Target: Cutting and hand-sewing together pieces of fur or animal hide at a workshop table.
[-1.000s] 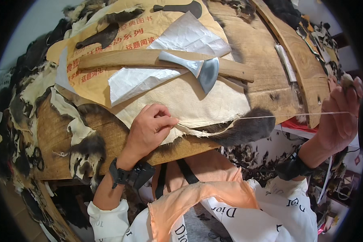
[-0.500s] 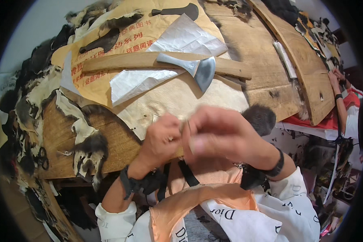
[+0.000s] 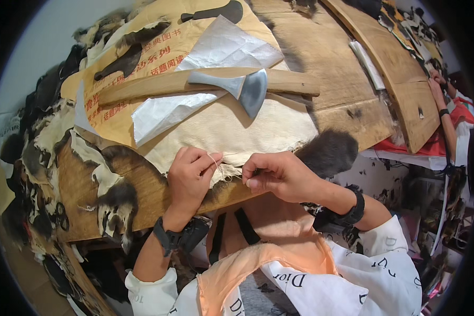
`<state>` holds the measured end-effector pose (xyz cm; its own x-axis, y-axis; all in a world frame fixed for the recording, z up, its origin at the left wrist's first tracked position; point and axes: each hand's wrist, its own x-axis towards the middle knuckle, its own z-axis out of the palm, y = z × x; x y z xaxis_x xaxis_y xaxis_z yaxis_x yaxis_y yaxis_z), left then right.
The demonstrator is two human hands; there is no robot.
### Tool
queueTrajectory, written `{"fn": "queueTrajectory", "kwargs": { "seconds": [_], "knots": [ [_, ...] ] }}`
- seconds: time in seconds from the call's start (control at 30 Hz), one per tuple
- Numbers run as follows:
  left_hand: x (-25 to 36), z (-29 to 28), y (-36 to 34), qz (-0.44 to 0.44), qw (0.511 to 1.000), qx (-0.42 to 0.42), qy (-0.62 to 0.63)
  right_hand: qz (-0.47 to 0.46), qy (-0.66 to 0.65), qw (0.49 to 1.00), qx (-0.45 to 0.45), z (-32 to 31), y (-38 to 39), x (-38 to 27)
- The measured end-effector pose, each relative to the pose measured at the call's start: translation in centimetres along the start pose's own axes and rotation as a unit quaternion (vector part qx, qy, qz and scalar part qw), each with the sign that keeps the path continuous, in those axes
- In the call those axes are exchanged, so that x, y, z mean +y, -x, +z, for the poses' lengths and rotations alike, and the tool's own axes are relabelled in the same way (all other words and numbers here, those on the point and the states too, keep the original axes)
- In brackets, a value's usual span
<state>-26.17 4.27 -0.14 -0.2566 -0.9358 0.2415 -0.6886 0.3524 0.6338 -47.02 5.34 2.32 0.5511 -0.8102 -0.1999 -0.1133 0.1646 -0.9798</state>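
Taking the pale hide [image 3: 237, 131] as the landmark, it lies spread fur-side down on a wooden board [image 3: 332, 58], its long axis running left to right across the view, and its near edge faces the person. At the left of that edge the left hand [image 3: 192, 176] rests curled on the hide's rim, its fingers closed and pressing the skin down, with a thin thread [image 3: 213, 160] looped over the forefinger. Just right of it, close but not touching, the right hand [image 3: 279, 176] has its fingertips pinched together at the same ragged edge; it probably grips a needle, though the view is too small to be sure. Both hands sit on the hide's near rim, the left slightly farther in over the skin, the right at the very border beside the dark fur tuft [image 3: 326, 152]. Beyond the hands, on the far side of the hide, a metal scraper blade [image 3: 250, 92] lies across a long wooden bar [image 3: 195, 84], well apart from either hand. At the far right, another person's arm [image 3: 447, 121] works at a neighbouring board.
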Motion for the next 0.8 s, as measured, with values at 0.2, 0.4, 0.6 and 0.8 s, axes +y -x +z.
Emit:
{"fn": "queueTrajectory", "kwargs": {
  "seconds": [0.2, 0.4, 0.6, 0.8],
  "knots": [
    [-0.1, -0.3, -0.4, -0.028, 0.999, -0.01, 0.037, -0.059, 0.112, 0.992, -0.026, -3.0, 1.0, -2.1],
    [-0.1, -0.2, -0.7, -0.059, 0.997, -0.043, 0.017, -0.108, 0.226, 0.966, -0.066, -7.0, 4.5, -7.8],
    [0.3, 0.2, -0.9, -0.031, 0.998, -0.034, -0.032, -0.38, -0.302, 0.835, -0.26, -8.7, 9.1, -11.3],
    [0.8, -1.0, -0.5, 0.034, 0.997, -0.007, 0.072, -0.233, -0.004, 0.954, -0.189, -3.5, 1.3, -8.2]
  ]
}}
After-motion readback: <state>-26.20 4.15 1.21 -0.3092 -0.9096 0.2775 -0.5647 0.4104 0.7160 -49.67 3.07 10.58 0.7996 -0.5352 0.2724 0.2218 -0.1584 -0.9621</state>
